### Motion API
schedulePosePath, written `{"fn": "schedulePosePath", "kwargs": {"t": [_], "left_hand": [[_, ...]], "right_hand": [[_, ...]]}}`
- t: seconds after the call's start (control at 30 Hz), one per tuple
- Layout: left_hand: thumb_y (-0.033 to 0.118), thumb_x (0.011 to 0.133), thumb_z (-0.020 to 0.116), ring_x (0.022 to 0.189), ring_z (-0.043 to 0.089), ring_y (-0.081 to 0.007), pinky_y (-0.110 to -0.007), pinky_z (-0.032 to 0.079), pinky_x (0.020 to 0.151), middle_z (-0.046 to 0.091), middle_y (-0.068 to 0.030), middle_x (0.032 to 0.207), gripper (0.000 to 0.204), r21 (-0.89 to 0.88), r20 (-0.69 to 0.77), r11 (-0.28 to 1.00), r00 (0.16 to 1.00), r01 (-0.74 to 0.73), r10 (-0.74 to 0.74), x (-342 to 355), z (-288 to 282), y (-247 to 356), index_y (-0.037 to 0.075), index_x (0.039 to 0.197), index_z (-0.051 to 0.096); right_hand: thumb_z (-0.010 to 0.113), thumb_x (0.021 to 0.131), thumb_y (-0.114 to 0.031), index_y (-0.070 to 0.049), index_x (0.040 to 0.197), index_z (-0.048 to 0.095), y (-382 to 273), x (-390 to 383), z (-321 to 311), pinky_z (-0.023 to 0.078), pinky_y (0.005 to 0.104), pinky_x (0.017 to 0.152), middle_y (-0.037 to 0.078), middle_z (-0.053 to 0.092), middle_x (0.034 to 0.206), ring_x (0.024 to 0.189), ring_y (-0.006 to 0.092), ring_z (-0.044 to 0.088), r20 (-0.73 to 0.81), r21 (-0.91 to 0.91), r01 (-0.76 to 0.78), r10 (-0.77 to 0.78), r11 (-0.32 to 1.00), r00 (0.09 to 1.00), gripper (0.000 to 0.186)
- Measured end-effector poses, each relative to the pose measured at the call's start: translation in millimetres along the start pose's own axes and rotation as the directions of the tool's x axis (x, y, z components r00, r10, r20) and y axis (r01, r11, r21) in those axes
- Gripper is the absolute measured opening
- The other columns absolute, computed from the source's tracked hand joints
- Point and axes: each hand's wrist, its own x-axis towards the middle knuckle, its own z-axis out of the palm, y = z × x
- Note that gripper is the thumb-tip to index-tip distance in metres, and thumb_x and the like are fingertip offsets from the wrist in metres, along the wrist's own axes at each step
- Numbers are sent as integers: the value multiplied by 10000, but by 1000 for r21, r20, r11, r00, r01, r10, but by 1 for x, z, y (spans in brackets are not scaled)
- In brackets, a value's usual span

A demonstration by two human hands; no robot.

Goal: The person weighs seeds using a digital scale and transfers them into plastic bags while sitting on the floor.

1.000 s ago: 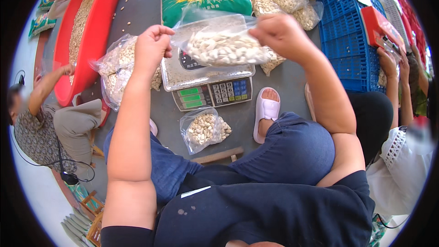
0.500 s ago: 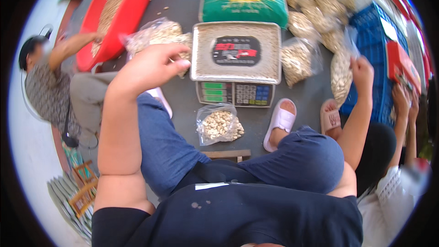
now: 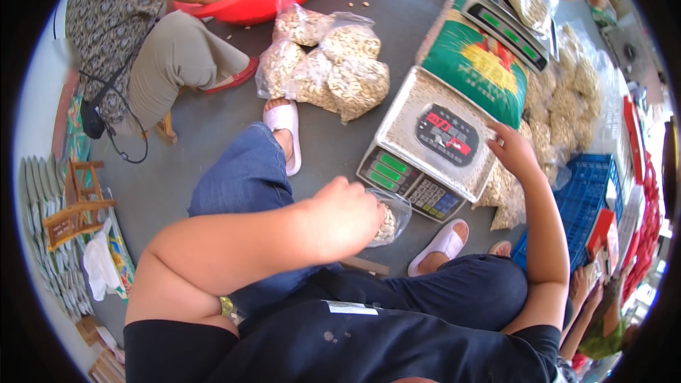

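A digital scale (image 3: 406,181) with a flat metal pan (image 3: 401,124) stands on the floor in front of me. Between my feet and close to the scale lies a clear plastic bag (image 3: 388,225) of pale seeds or nuts. My left hand (image 3: 344,220) is down at this bag, its fingers curled; their tips and whatever they grip are hidden. At the right edge of the pan is my right hand (image 3: 514,152), holding nothing, thumb and fingers apart. Several filled bags (image 3: 326,64) sit together left of the scale, and more filled bags (image 3: 505,198) lie on its right.
Behind the scale lies a green printed sack (image 3: 475,64), with a second scale (image 3: 507,32) beyond it. A blue crate (image 3: 578,195) stands to the right. A person (image 3: 117,21) at the left reaches into a red trough (image 3: 284,0). Other people's hands (image 3: 583,287) work at the right.
The view has turned. My left hand has come down to the small bag. My right hand has let go of a filled bag on the right and moved to the pan's edge.
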Motion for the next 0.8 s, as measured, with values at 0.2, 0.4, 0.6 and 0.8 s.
{"fn": "schedulePosePath", "kwargs": {"t": [0.2,0.4,0.6,0.8], "left_hand": [[156,724,509,668,525,-202,-319,403,570,533,-62,696,333,-60,-94,993,990,99,-105,-47,-13,-29,-15,1010,521],[128,673,520,631,502,-177,-292,384,525,521,-47,665,357,-72,-166,972,958,226,-235,-73,-27,-62,-16,999,540],[218,704,553,640,521,-187,-302,391,538,537,-51,652,382,-106,-175,971,957,215,-231,-86,-27,-73,-16,1005,537],[302,730,555,664,563,-219,-328,410,568,567,-84,669,397,-116,-134,979,974,167,-182,-75,-40,-64,-20,962,538]], "right_hand": [[698,619,-245,-157,1263,261,-152,156,64,432,369,781,116,393,1185,978,303,498,84,-66,277,-271,959,959,784],[686,627,-336,-194,1298,184,-214,248,186,441,388,763,122,400,1214,966,296,518,173,-107,49,-30,993,985,850],[505,724,-166,-91,784,589,-193,253,189,440,418,648,164,583,745,735,341,555,-72,83,164,-159,983,985,127],[587,731,-165,-71,739,585,-191,186,86,415,334,551,129,566,639,575,262,545,-338,326,212,-96,921,936,94]]}}
